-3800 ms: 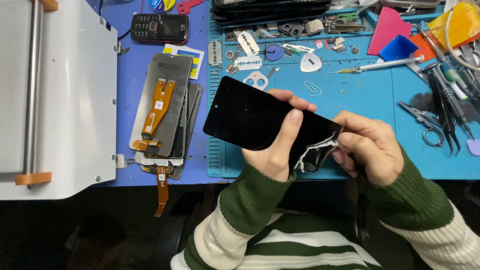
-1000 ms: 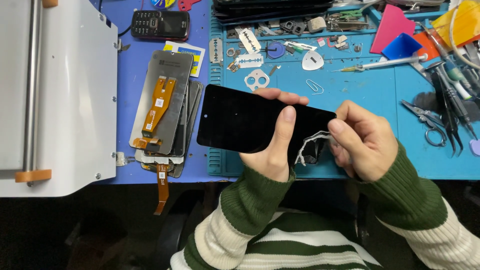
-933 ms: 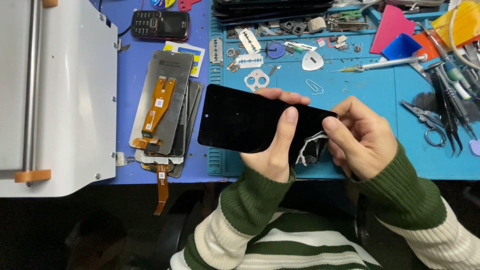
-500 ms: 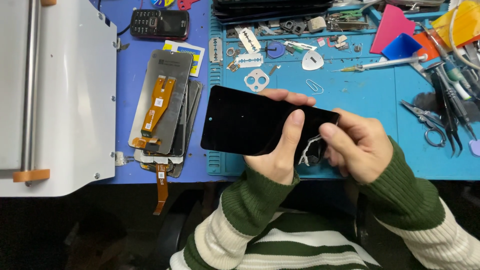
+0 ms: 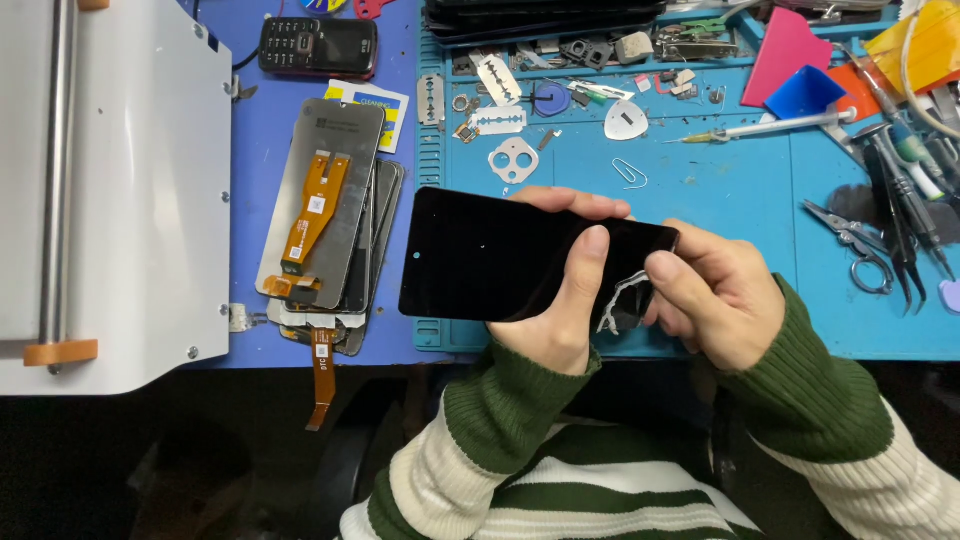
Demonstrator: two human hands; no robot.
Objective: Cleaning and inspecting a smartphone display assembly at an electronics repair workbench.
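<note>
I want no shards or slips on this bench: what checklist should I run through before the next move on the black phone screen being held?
1. Left hand has a firm hold on the black phone screen, thumb across its face: ok.
2. Right hand is at the screen's broken end, fingers beside the white cracked strip: ok, but bare skin lies close to the sharp edges.
3. Glass is intact: not ok, the corner by the right hand is cracked.
4. Screen is held over the blue work mat: ok.
5. Stack of display panels lies apart from the hands: ok.
6. Loose shards on the mat below: cannot tell.
</note>
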